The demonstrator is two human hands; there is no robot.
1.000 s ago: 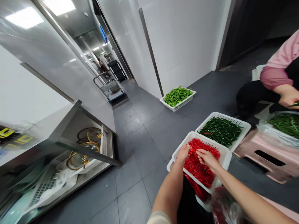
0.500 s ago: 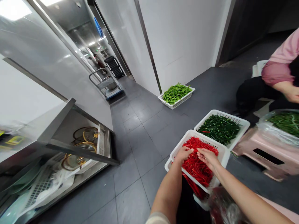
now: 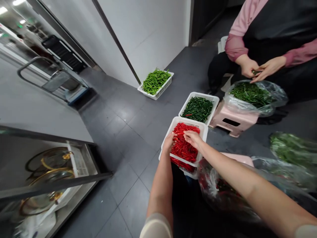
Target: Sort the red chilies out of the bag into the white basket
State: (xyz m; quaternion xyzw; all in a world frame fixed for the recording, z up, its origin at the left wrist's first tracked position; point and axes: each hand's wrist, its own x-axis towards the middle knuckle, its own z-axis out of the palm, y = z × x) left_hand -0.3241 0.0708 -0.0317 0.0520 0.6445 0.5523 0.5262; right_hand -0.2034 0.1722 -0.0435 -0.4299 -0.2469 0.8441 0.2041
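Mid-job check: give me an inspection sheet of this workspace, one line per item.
Surface: grey tiled floor; the baskets sit directly on it.
Job's things: white basket of red chillies, stacked on a second basket that also holds red chillies.
Clutter: basket of dark green chillies, basket of light green chillies by the wall, bagged green chillies on a pink stool, more clear bags at right.
Grippers: left hand and right hand both rest on the red chillies; grip cannot be told.
Cables: nothing seen.
Surroundings: a co-worker's hands over the bag on the stool; trolley down the corridor; open steel cabinet at left.
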